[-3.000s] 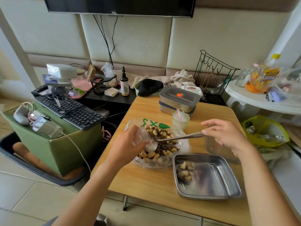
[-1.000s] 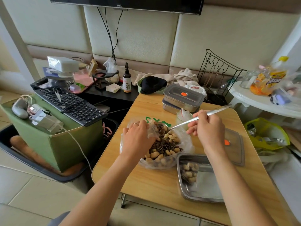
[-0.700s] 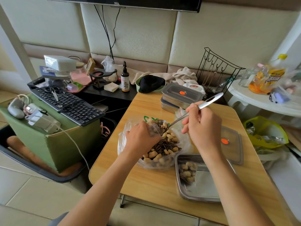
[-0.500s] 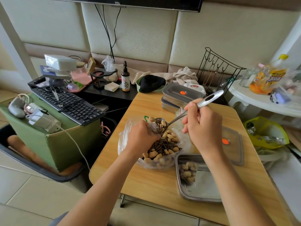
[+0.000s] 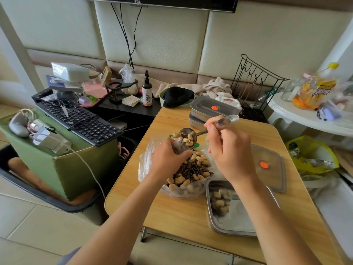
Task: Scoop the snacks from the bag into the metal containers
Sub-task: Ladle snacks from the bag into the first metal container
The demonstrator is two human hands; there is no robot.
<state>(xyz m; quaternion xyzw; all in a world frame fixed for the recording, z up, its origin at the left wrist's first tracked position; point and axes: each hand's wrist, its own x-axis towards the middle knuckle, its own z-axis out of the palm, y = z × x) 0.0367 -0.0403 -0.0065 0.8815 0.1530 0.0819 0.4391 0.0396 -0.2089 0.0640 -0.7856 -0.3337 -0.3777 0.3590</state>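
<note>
A clear plastic bag (image 5: pixel 145 163) full of peanuts and sunflower seeds (image 5: pixel 191 171) sits mid-table. My left hand (image 5: pixel 168 159) grips the bag's bunched edge, holding it open. My right hand (image 5: pixel 227 148) holds a metal spoon (image 5: pixel 189 135) by its handle, and the bowl, loaded with peanuts, is lifted just above the bag's far side. An open metal container (image 5: pixel 238 226) with some peanuts in its left end lies at the front right, partly hidden by my right forearm. Its clear lid (image 5: pixel 271 167) with an orange dot rests to the right.
Two stacked lidded metal containers (image 5: pixel 212 109) stand at the wooden table's (image 5: pixel 181 213) far edge. A black wire rack (image 5: pixel 257 83) is behind them. A keyboard (image 5: pixel 80 119) on a green box stands left. A white side table (image 5: pixel 305 119) and a yellow bag (image 5: pixel 313 155) are right.
The spoon went down into the snacks and has risen out of the bag loaded with peanuts. My left hand kept hold of the bag's edge.
</note>
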